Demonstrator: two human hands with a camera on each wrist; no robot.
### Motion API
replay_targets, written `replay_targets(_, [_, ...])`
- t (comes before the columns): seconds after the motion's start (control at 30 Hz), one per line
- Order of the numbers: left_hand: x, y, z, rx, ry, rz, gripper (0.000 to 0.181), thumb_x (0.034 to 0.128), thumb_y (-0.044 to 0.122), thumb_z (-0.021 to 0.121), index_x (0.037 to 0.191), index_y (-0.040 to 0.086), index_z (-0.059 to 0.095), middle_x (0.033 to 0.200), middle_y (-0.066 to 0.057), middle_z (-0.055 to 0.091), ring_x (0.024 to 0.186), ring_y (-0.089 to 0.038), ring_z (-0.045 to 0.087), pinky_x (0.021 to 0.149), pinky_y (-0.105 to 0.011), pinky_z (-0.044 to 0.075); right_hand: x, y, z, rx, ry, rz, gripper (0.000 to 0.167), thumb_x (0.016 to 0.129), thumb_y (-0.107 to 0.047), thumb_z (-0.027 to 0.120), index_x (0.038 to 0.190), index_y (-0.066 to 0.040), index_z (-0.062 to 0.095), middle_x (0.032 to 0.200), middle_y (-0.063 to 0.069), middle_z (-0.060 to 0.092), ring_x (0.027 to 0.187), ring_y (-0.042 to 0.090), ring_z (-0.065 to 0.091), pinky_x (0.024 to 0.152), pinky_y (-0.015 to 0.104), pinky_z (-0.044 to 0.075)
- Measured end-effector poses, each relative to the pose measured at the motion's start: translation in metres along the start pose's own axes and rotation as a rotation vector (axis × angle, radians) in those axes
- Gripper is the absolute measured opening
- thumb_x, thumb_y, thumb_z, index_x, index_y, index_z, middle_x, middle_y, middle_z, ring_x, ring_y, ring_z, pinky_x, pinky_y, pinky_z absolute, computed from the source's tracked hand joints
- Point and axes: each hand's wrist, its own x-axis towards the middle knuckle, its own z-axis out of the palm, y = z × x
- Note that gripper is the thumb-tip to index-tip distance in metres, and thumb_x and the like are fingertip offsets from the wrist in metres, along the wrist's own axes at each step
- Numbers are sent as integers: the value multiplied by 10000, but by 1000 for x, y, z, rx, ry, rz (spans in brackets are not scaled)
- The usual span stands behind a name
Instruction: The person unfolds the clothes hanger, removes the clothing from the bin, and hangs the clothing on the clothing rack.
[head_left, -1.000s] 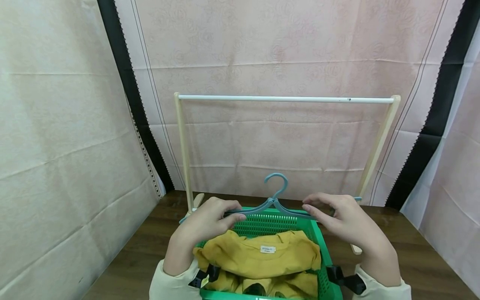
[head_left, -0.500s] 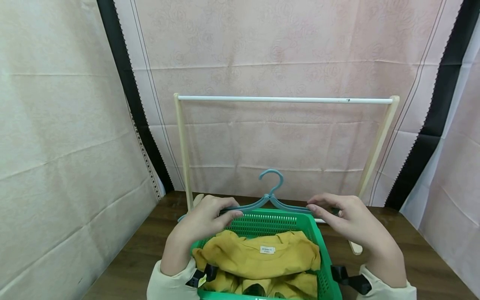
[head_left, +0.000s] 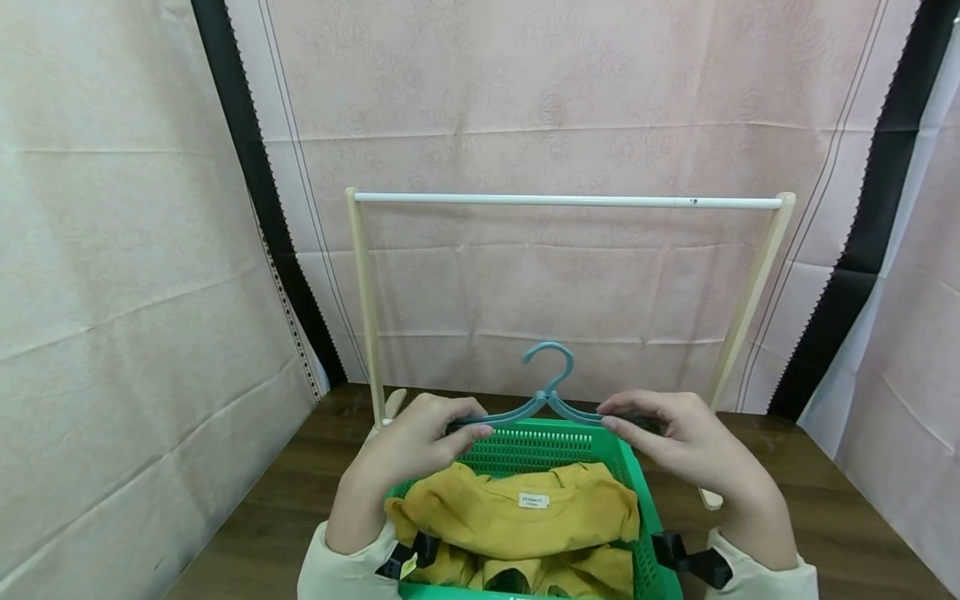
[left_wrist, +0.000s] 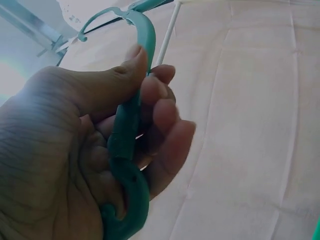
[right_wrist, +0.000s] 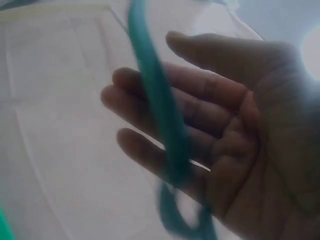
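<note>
A blue-green clothes hanger is held level above the basket with its hook up. My left hand pinches one arm of it; in the left wrist view, the thumb presses the hanger against curled fingers. My right hand is around the other arm. Seen from the right wrist, the loosely bent fingers lie behind the hanger and the thumb stands apart from it. Below both hands a yellow garment with a white neck label lies folded in a green basket.
A clothes rack with a white top bar and cream side posts stands behind the basket. Everything rests on a dark wooden table. Pale cloth walls close off the back and sides.
The hanger shifted slightly left and up, then back right and down. My right hand moved out a little, then inward along the hanger's arm. The basket and garment stayed put.
</note>
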Motion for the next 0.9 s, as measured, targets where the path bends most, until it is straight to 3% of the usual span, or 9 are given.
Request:
replay_targets(0.1, [3,3,4,-40,-64,-19,108,1022,282,614,973,213,681,676,125,584,536,-28,502,544,-237,462,7,-1,8,33,-68,-57,163,977,-147,684,1100,-246,723,973,-143,729,838,66,691,682,273,563])
replay_targets(0.2, [5,4,6,-55,-93,-58,115,1022,306,610,965,230,674,709,149,622,595,-34,573,586,-253,506,10,-2,12,62,-119,-59,140,979,-163,679,1090,-236,724,918,-156,729,810,71,699,692,279,566])
replay_targets(0.43, [1,-4,1,-4,-114,-144,199,1001,368,634,1110,217,704,873,143,686,749,-57,633,699,-301,545,-1,6,-1,57,-105,4,130,987,-145,662,1082,-205,727,912,-139,736,841,84,715,737,290,581])
replay_targets(0.6, [-12,-22,-3,29,-177,-315,401,976,396,667,1273,126,649,1088,53,710,966,-108,663,829,-371,551,-20,13,-18,77,-84,147,87,986,-182,670,1036,-211,734,864,-89,737,801,109,710,701,294,581])
replay_targets(0.77, [-21,-36,-3,50,-345,-532,501,945,354,718,1306,18,630,1144,-85,717,1015,-226,682,867,-444,555,-34,17,-34,33,-63,294,83,976,-275,686,1019,-223,736,833,-89,723,795,121,680,704,294,559])
replay_targets(0.83, [-22,-40,-1,55,-411,-580,519,921,348,746,1308,20,639,1161,-86,712,1048,-252,675,886,-459,548,-37,19,-38,26,-63,324,97,970,-284,694,1023,-214,736,830,-87,724,799,126,677,709,295,554])
replay_targets(0.9, [-22,-45,2,66,-461,-584,527,898,352,767,1302,34,650,1182,-71,706,1081,-257,664,909,-458,538,-40,21,-42,34,-77,333,119,972,-272,693,1044,-188,737,841,-77,731,812,130,686,718,298,559])
